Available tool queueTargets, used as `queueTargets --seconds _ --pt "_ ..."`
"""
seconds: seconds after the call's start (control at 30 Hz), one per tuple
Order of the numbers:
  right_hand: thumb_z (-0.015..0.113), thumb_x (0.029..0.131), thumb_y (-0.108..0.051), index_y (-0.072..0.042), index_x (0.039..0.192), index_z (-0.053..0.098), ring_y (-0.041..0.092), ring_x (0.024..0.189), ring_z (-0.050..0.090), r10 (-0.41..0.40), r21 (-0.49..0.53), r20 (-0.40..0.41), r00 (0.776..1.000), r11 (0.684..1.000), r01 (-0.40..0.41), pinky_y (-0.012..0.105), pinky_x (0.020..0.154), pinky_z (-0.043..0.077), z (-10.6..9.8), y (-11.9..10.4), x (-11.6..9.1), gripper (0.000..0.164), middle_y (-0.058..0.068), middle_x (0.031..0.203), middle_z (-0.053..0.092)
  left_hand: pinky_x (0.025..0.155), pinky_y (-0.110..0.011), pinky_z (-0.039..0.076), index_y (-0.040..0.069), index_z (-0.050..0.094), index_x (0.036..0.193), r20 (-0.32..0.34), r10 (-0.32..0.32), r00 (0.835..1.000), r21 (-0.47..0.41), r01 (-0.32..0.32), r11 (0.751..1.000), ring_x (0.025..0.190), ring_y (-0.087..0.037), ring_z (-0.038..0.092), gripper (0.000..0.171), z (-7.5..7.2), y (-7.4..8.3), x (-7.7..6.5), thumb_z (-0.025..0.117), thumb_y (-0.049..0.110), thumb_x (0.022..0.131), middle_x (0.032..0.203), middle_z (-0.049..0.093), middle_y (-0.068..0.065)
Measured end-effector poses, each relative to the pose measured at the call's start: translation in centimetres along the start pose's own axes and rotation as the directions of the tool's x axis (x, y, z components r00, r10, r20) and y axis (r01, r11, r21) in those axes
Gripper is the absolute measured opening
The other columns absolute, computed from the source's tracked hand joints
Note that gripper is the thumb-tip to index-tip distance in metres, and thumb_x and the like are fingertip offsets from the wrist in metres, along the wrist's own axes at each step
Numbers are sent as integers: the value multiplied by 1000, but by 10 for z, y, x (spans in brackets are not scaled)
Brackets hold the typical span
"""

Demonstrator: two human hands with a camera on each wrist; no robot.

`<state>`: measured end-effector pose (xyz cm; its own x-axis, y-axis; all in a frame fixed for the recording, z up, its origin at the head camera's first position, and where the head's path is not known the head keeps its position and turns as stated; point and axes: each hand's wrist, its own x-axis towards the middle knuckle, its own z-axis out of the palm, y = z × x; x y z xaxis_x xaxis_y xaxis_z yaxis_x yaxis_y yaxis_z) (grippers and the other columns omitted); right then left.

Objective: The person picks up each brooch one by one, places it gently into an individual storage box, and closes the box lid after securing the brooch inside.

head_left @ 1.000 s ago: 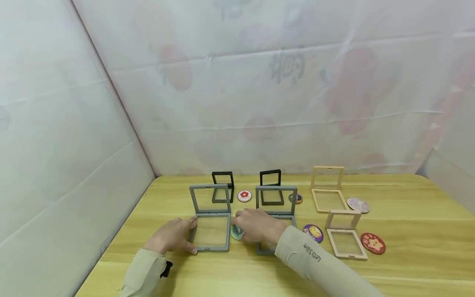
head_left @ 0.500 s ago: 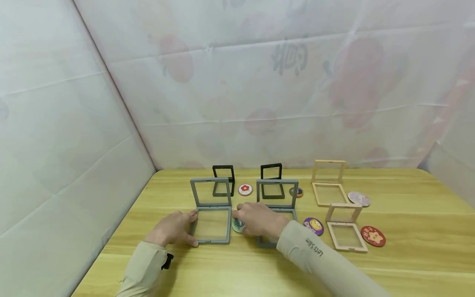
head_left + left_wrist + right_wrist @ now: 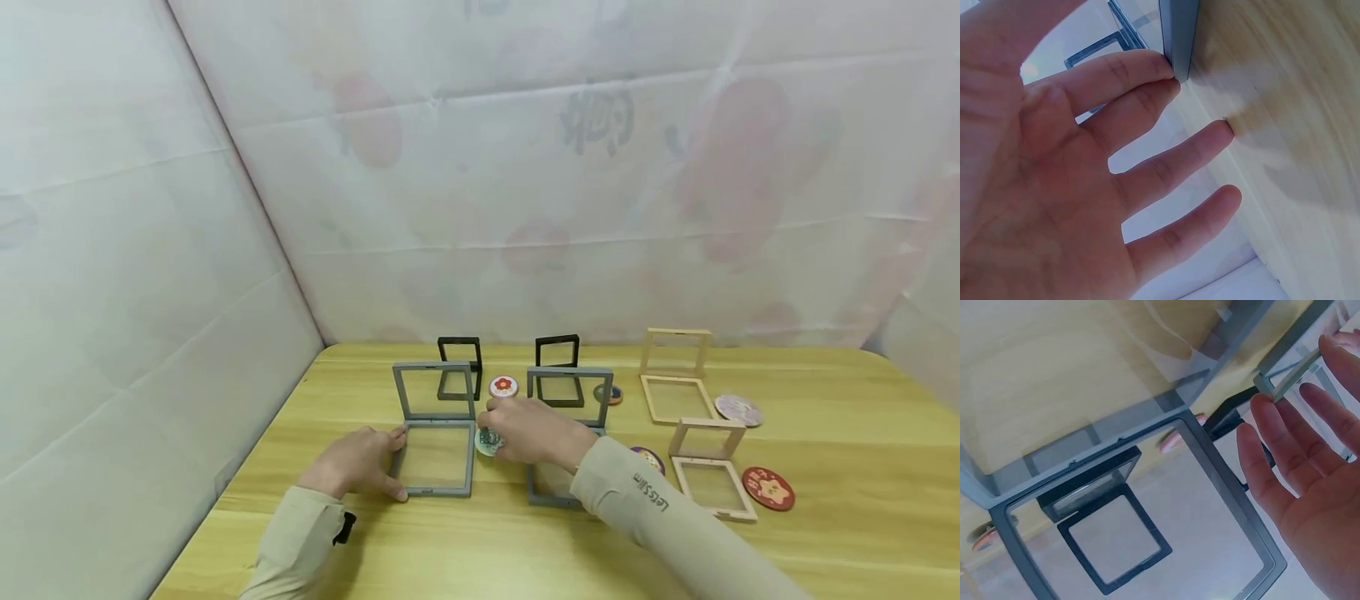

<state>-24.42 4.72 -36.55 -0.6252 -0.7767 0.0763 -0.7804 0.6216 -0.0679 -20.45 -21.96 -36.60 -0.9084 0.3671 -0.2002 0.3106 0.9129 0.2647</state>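
In the head view my left hand [image 3: 356, 464] rests at the left side of an opened grey display frame [image 3: 433, 492], its thumb near the front corner. The left wrist view shows fairly straight fingers, with two fingertips against the grey frame's edge [image 3: 1179, 37]. My right hand [image 3: 534, 431] pinches a round green badge [image 3: 488, 442] between thumb and fingers, just right of that frame. Seen edge-on in the right wrist view, the badge [image 3: 1295, 375] is tilted. A second opened grey frame [image 3: 570, 372] stands partly hidden behind my right forearm.
Two small black frames [image 3: 459, 341] [image 3: 557, 339] stand behind, near a flower badge [image 3: 503, 386] and a dark badge [image 3: 608, 394]. To the right are two light wooden-coloured frames [image 3: 676, 380] [image 3: 714, 511], a lilac badge [image 3: 738, 410], a red star badge [image 3: 768, 488] and a partly covered purple badge [image 3: 649, 457].
My right hand and the green badge have shifted slightly upward in the view relative to the grey frames. My left hand stays at its frame. The head view itself has moved a little.
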Motion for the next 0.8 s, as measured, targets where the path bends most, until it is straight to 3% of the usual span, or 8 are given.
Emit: queueTargets --seconds 0.5,0.8 --pt "87 81 -13 -5 111 74 22 97 66 -7 50 -22 1000 999 8 32 83 57 -3 -1 6 34 9 110 69 105 -56 42 -9 56 137 -9 17 1000 19 -16 1000 128 -50 50 85 1 3 -1 92 31 72 146 53 -19" --pt "87 82 -17 -6 109 74 19 93 66 -4 85 -2 1000 996 4 30 77 56 -8 -8 9 33 8 107 69 101 -52 47 -6 64 131 -54 69 996 62 -66 996 122 -45 58 80 7 12 3 93 37 69 142 57 -18"
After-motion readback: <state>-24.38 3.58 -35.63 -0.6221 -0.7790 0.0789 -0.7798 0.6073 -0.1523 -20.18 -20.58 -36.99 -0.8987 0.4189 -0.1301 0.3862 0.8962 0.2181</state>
